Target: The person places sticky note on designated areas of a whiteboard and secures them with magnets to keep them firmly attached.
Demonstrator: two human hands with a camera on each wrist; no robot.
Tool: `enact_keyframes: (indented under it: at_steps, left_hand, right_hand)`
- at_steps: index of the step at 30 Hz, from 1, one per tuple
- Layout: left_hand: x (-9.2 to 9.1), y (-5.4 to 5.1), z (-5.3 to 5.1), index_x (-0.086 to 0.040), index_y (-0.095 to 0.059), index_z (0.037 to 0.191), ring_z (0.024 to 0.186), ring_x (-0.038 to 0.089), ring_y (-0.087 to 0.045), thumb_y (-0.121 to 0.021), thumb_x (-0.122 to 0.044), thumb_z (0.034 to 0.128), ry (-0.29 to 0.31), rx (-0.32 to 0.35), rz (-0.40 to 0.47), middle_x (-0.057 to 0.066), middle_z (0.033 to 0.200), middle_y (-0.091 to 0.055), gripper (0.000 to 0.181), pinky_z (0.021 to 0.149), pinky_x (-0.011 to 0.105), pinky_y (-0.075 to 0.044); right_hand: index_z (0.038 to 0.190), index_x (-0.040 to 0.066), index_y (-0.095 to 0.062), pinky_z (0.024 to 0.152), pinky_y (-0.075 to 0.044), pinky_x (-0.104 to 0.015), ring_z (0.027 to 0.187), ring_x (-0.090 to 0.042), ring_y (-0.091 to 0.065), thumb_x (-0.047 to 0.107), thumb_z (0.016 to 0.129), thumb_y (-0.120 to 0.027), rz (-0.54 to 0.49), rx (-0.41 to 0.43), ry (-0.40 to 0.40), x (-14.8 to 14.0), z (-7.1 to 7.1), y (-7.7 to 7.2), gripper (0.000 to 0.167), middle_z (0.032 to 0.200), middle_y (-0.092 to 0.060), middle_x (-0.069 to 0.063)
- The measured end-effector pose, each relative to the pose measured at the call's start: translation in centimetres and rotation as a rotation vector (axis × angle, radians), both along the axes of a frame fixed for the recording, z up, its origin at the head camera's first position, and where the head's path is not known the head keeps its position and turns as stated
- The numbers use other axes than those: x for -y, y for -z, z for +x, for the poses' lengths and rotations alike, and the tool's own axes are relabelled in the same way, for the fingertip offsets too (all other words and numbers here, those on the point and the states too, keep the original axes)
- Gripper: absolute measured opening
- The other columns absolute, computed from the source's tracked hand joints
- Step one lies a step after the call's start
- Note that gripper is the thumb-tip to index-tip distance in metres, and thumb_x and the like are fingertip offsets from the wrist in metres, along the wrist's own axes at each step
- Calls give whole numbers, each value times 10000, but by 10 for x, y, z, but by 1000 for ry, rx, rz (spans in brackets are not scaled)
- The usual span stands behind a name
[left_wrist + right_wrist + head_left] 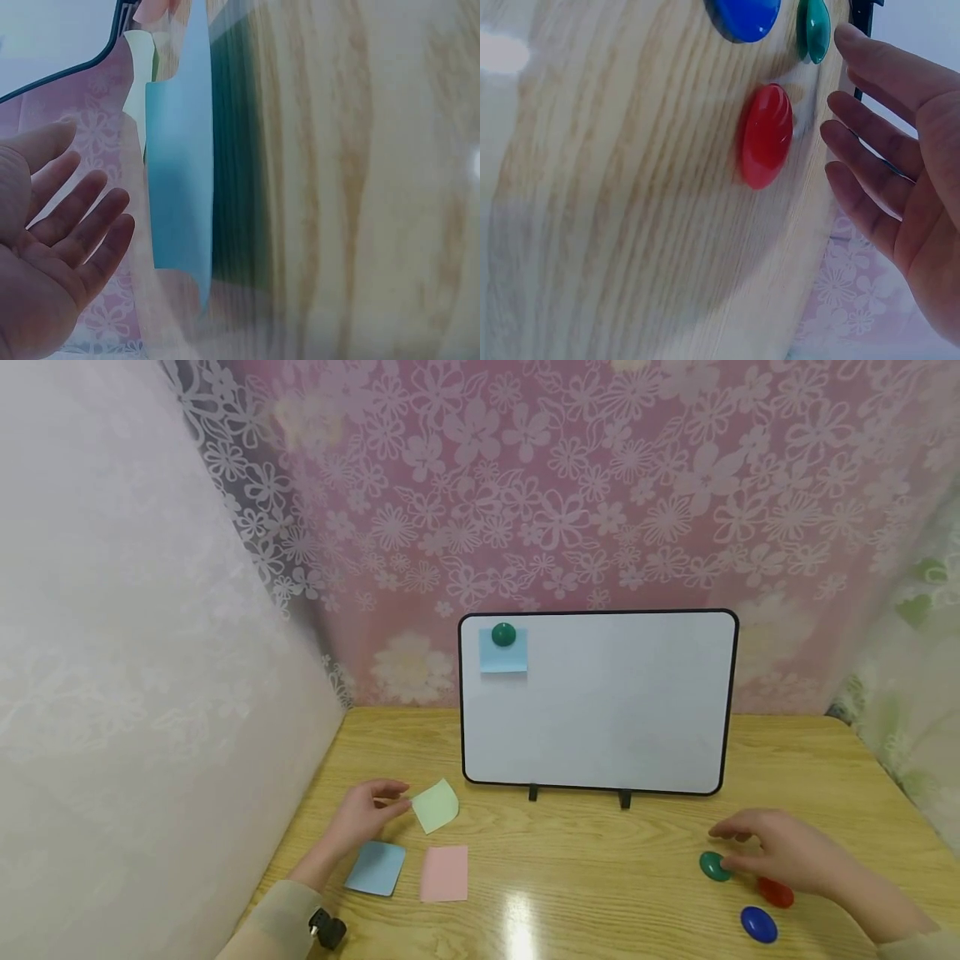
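Observation:
My left hand is beside a pale green note, its fingertips close to the note's left edge; contact cannot be told. In the left wrist view the left hand has relaxed, spread fingers, with a blue note near it. My right hand hovers by a green magnet, thumb near it. A red magnet lies partly under that hand, and a blue magnet is nearer the front. In the right wrist view the right hand holds nothing, with the red magnet beside it.
A whiteboard stands upright on two black feet at the back of the wooden table. At its upper left, a green magnet sits on a light blue note. A pink note lies right of the blue note.

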State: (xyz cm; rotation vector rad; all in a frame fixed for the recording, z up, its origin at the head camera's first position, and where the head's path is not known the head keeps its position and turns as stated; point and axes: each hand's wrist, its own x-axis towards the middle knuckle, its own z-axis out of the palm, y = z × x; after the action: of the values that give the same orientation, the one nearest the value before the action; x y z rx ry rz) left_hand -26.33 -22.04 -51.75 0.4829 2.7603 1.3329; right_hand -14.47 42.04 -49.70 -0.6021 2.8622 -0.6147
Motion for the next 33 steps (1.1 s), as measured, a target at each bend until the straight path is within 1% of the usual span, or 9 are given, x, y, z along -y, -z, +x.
enact_keyframes:
  at_steps: [2, 6, 10, 14, 18, 22, 27, 30, 33]
  left_hand:
    - [0, 0, -2, -45, -775, 1258, 1101, 289, -716, -818, -193, 982, -5, 15, -17, 105, 1198, -774, 316, 906, 423, -605]
    - [-4, -3, -6, -63, -776, 1260, 1072, 289, -717, -835, -226, 969, 10, 4, -68, 99, 1201, -767, 338, 861, 412, -616]
    - [-14, -4, -12, -81, -778, 1261, 1029, 266, -725, -848, -225, 955, 32, -7, -124, 81, 1198, -762, 346, 833, 420, -614]
    - [-27, -3, -21, -98, -778, 1270, 1044, 241, -718, -855, -226, 949, 54, -29, -174, 61, 1221, -751, 354, 878, 443, -599]
    - [-40, -5, -29, -62, -775, 1259, 1055, 262, -707, -865, -202, 936, 89, -60, -206, 86, 1229, -744, 364, 914, 476, -584]
    - [-51, -7, -36, -37, -771, 1252, 1057, 268, -694, -873, -187, 927, 107, -58, -244, 104, 1231, -742, 372, 927, 477, -578]
    - [-60, -9, -41, -11, -764, 1260, 1022, 270, -694, -882, -175, 919, 131, -52, -285, 127, 1202, -740, 397, 902, 469, -583]
    - [-64, -9, -43, -2, -761, 1259, 996, 264, -688, -882, -169, 917, 152, -58, -308, 123, 1170, -737, 400, 876, 457, -584]
    - [-66, -9, -45, -16, -771, 1243, 999, 254, -679, -881, -189, 918, 166, -55, -336, 103, 1157, -734, 385, 877, 447, -580]
  right_hand:
    - [1201, 154, -782, 789, -598, -351, 968, -92, -696, 462, 915, -850, -4, 5, -4, 0, 1, 0, 426, 1122, -762, 63]
    - [1211, 159, -779, 795, -595, -346, 987, -76, -689, 480, 902, -856, -25, 23, -20, 0, 4, 0, 452, 1128, -758, 67]
    - [1204, 162, -777, 776, -588, -325, 967, -46, -674, 485, 886, -870, -38, 29, -41, 1, 5, 1, 463, 1110, -748, 85]
    - [1190, 161, -776, 746, -575, -302, 932, -11, -643, 475, 877, -882, -50, 16, -73, 2, 6, 2, 456, 1080, -723, 128]
    - [1175, 172, -781, 733, -568, -299, 913, -2, -622, 474, 872, -888, -52, -3, -92, 3, 6, 4, 441, 1069, -702, 158]
    - [1167, 187, -784, 735, -570, -306, 908, -8, -619, 480, 858, -899, -40, -12, -96, 3, 7, 5, 441, 1069, -686, 163]
    - [1167, 214, -783, 756, -574, -316, 923, -18, -624, 503, 844, -902, -25, -19, -99, 4, 9, 5, 449, 1073, -672, 164]
    - [1172, 224, -783, 757, -573, -316, 923, -17, -624, 515, 839, -902, -27, -16, -102, 6, 9, 4, 458, 1072, -668, 168]
    - [1174, 230, -783, 759, -575, -316, 924, -18, -626, 524, 834, -902, -27, -16, -104, 9, 9, 4, 465, 1074, -667, 169]
